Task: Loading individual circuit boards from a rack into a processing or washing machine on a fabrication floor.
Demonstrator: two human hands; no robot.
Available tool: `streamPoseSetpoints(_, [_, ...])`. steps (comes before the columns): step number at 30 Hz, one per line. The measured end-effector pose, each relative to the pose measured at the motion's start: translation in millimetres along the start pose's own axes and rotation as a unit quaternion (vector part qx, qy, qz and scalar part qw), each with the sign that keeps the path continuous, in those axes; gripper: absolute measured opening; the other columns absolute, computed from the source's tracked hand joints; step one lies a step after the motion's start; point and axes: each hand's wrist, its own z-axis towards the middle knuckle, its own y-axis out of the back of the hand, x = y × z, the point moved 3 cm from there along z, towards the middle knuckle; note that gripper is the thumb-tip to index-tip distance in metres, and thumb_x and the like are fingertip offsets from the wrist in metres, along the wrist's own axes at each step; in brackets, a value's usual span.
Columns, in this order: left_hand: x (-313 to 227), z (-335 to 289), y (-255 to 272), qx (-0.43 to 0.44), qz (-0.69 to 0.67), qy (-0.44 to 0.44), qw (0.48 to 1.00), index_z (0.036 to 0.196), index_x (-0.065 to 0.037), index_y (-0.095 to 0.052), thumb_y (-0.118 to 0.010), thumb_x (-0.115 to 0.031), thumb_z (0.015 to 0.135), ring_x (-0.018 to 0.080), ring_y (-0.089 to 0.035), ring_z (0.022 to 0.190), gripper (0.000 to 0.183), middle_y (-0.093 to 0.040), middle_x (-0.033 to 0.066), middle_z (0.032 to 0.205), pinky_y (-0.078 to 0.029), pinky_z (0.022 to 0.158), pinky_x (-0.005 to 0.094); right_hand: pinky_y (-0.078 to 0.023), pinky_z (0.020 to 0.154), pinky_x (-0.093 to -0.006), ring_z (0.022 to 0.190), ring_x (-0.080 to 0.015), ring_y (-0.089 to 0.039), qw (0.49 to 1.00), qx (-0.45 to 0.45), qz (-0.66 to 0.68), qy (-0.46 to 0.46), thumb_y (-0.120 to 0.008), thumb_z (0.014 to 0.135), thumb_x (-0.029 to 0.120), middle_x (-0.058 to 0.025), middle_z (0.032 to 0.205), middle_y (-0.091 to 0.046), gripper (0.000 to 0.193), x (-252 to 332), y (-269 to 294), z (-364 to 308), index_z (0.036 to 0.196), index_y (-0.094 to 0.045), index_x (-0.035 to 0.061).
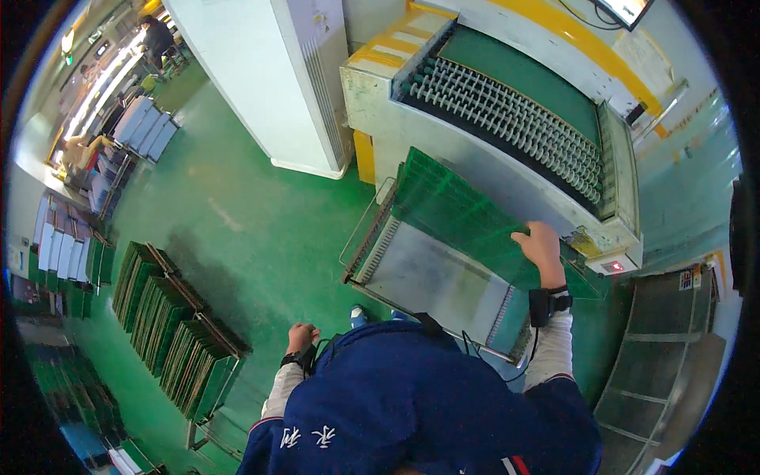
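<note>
Head view: right hand [541, 249] is pinching the upper edge of a green panel [450, 202] standing in a slotted rack [380, 249], presumably light, stiff, scratch-prone, best edge-held; left hand [302, 338] is hanging, finger closure indiscernible.

White pillar [245, 79] on green floor [229, 226], dark-clothed person [159, 38] seated at upper left, screen [627, 9] at top right

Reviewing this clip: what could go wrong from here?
Only the right hand is at the upper edge of the green panel; the left hand hangs away, so the panel might tip or slip.
The panel looks close to the roller machine, so its edge might scrape the machine's front.
A black cable hangs from the right wristband near the slotted rack and might snag.
</note>
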Motion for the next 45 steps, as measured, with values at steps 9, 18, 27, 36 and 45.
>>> streamPoseSetpoints(9, [-9, -9, -1, -0.041, 0.051, 0.029, 0.997, 0.082, 0.002, -0.048, -0.053, 0.005, 0.076, 0.0235, -0.061, 0.054, 0.008, -0.056, 0.0135, 0.067, -0.045, 0.041, 0.0329, -0.048, 0.07, -0.0435, 0.08, -0.0362, -0.061, 0.999, -0.029, -0.026, 0.016, -0.069, 0.07, 0.031, -0.0189, 0.089, -0.064, 0.035, 13, 51, -10, 0.092, -0.067, 0.0043])
streamPoseSetpoints(18, [-1, 13, -4, 0.043, 0.149, -0.075, 0.985, 0.084, 0.004, -0.048, -0.052, 0.004, 0.075, 0.023, -0.061, 0.055, 0.01, -0.057, 0.0148, 0.068, -0.046, 0.042, 0.0314, -0.048, 0.069, -0.034, 0.079, -0.0216, -0.061, 0.823, -0.183, 0.535, -0.049, -0.066, 0.078, 0.016, -0.0067, 0.093, -0.064, 0.032, -43, 134, -29, 0.105, -0.061, -0.0006])
streamPoseSetpoints(27, [-9, 16, -10, 0.014, 0.05, 0.008, 0.999, 0.083, 0.004, -0.047, -0.053, 0.004, 0.076, 0.0247, -0.061, 0.054, 0.01, -0.057, 0.0154, 0.068, -0.046, 0.041, 0.0328, -0.043, 0.092, -0.0449, 0.106, -0.0286, -0.054, 0.573, -0.109, 0.81, -0.062, -0.058, 0.082, 0.005, -0.011, 0.116, -0.056, 0.038, -62, 61, -15, 0.119, -0.051, 0.0028])
streamPoseSetpoints(36, [4, 28, 7, 0.085, 0.133, -0.164, 0.974, 0.082, 0.001, -0.046, -0.051, 0.005, 0.076, 0.0266, -0.061, 0.053, 0.009, -0.056, 0.016, 0.066, -0.047, 0.04, 0.0353, -0.045, 0.074, -0.0373, 0.088, -0.0242, -0.055, 0.409, -0.013, 0.9, -0.147, -0.061, 0.082, 0.005, -0.0076, 0.1, -0.057, 0.021, -6, -18, 19, 0.101, -0.054, 0.0074])
streamPoseSetpoints(45, [-16, -12, 1, 0.07, 0.513, -0.389, 0.762, 0.075, -0.001, -0.049, -0.056, 0.003, 0.075, 0.0279, -0.06, 0.059, 0.008, -0.053, 0.0124, 0.064, -0.047, 0.046, 0.0359, -0.049, 0.075, -0.0354, 0.083, -0.0237, -0.055, 0.369, -0.008, 0.918, -0.144, -0.062, 0.083, 0.007, -0.0076, 0.093, -0.057, 0.015, 11, -38, 58, 0.095, -0.053, 0.0048])
